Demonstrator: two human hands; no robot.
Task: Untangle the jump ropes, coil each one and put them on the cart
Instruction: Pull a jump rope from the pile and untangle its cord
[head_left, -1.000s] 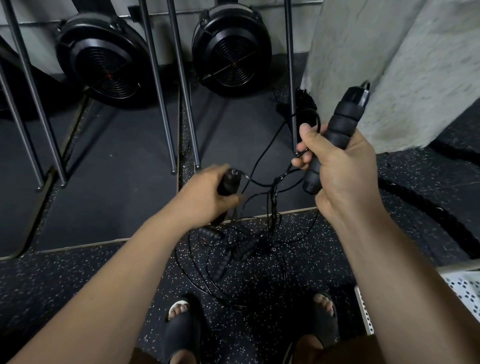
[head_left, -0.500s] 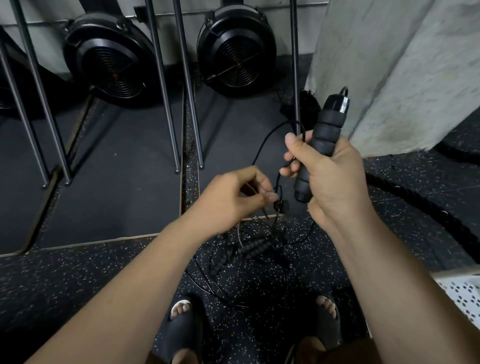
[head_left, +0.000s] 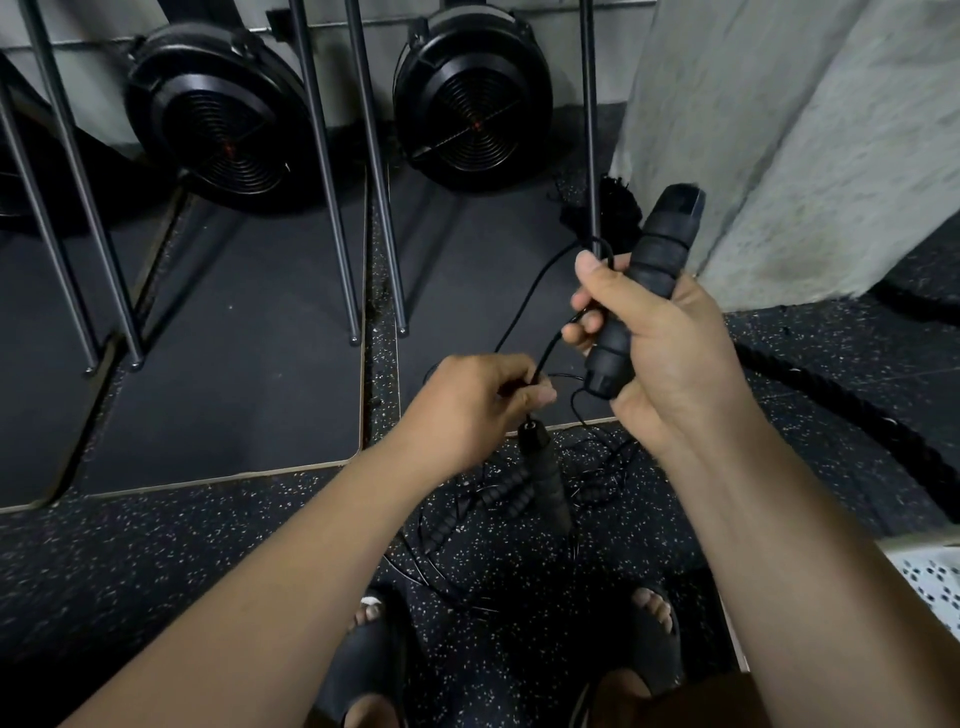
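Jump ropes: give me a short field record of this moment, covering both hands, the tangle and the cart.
Right hand: grips a black foam handle, tilted, top end up.
Left hand: pinches a thin black cord; a second handle hangs just below it.
Tangle: more handles and cord loops lie on the speckled floor, ahead of the feet.
Cart: only a white perforated corner at lower right, probably it; no rope on the part shown.
Stage: untangling; no finished coil in view.

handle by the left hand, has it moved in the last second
Yes. The handle dropped out of the left hand, from above the mat's front edge to hanging below it by its cord.
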